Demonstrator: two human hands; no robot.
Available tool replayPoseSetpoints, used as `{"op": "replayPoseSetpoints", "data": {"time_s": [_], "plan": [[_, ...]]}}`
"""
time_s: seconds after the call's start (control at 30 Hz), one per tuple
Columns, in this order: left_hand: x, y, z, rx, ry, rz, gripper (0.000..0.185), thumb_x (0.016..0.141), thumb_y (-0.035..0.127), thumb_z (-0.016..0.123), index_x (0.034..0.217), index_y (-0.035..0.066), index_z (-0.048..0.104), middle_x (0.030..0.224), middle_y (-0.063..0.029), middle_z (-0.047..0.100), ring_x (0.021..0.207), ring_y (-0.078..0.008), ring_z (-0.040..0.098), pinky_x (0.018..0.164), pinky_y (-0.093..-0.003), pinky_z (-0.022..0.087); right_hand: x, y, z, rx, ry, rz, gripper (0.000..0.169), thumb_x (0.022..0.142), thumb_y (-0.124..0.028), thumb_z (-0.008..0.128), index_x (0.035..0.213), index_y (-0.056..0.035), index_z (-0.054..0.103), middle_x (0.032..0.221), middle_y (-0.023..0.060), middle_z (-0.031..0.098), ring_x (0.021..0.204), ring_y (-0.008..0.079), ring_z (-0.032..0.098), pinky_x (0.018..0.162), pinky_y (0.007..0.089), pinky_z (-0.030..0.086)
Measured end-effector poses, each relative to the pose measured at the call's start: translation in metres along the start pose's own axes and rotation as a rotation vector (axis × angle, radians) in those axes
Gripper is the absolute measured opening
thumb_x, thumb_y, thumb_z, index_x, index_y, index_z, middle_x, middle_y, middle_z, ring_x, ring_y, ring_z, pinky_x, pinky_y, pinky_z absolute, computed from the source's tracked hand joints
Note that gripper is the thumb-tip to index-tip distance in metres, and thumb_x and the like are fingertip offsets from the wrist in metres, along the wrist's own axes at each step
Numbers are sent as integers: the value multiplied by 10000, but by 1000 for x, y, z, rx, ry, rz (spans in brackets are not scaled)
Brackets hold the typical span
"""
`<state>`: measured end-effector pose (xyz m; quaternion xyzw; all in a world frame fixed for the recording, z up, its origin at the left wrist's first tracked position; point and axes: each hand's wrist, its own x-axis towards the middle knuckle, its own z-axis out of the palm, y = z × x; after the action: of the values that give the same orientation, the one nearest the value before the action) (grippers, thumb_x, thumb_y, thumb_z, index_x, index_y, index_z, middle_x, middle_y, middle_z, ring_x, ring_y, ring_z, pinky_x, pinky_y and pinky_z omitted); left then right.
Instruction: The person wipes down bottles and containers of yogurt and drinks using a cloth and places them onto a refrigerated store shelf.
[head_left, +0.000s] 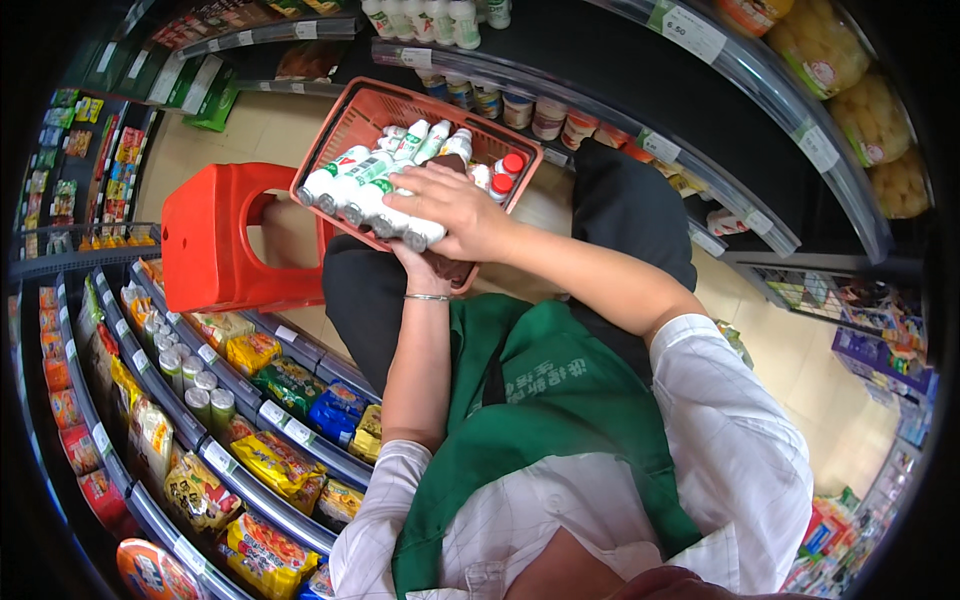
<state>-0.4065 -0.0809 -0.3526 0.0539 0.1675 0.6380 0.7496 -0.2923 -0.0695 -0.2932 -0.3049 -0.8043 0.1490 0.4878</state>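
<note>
A row of white plastic bottles with green print and silvery bottoms (343, 180) lies tilted over the near side of a red plastic shopping basket (322, 127). My left hand (414, 262), with a bracelet at the wrist, supports the row from the near side, its fingers mostly hidden underneath. My right hand (457, 210) lies across the top of the bottles, fingers extended and holding them. Dark brown material (448, 162) shows beyond my right hand and also below the bottles; what it is cannot be told. More white bottles (435, 139) and red-capped bottles (502, 184) are inside the basket.
A red plastic stool (217, 240) stands left of the basket. Shelves with packaged food (277, 465) curve along the left. Ahead and to the right, black shelves hold white bottles (424, 21), jars (517, 109) and large containers of fruit (817, 49). My bent knees flank the basket.
</note>
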Motion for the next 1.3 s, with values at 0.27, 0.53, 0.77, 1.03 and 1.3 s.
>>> {"op": "replayPoseSetpoints", "data": {"time_s": [0.27, 0.53, 0.77, 1.03, 1.3], "plan": [[18, 47, 2, 260, 65, 337, 545, 891, 515, 326, 1191, 88, 481, 1178, -99, 527, 1076, -286, 516, 935, -420, 413, -17, -30, -15, -72, -84, 24, 630, 585, -139, 696, 1182, -43, 520, 1117, 187, 564, 995, 335, 576, 840, 390, 480], [24, 68, 21, 904, -165, 213, 447, 944, 396, 322, 1232, 71, 429, 1208, -97, 492, 1084, -240, 501, 937, -391, 402, -11, -20, -80, 862, 69, 768, 373, 681, -134, 708, 1004, -7, 572, 892, 76, 616, 782, 133, 594, 707, 278, 487], [4, 44, 32, 478, -227, 19, 460, 948, 378, 313, 1270, 61, 397, 1284, -107, 444, 1142, -243, 460, 972, -374, 372, -24, 27, -42, 1304, 547, 976, 255, 815, -167, 516, 964, 34, 561, 880, 108, 613, 818, 173, 599, 737, 294, 482], [14, -5, 39, 89, -203, -146, 450, 946, 372, 313, 1263, 67, 405, 1280, -99, 443, 1148, -238, 450, 978, -367, 359, -7, 23, -1, 661, 819, 886, 264, 829, -227, 559, 941, 11, 563, 886, 65, 597, 793, 126, 540, 741, 265, 429], [6, -2, 20, 129, 136, 52, 421, 944, 383, 291, 1225, 106, 440, 1238, -90, 457, 1134, -245, 435, 987, -359, 332, 14, 69, 0, 268, 681, 791, 225, 763, -193, 677, 774, 8, 578, 709, 30, 600, 659, 86, 513, 620, 249, 425]]}}
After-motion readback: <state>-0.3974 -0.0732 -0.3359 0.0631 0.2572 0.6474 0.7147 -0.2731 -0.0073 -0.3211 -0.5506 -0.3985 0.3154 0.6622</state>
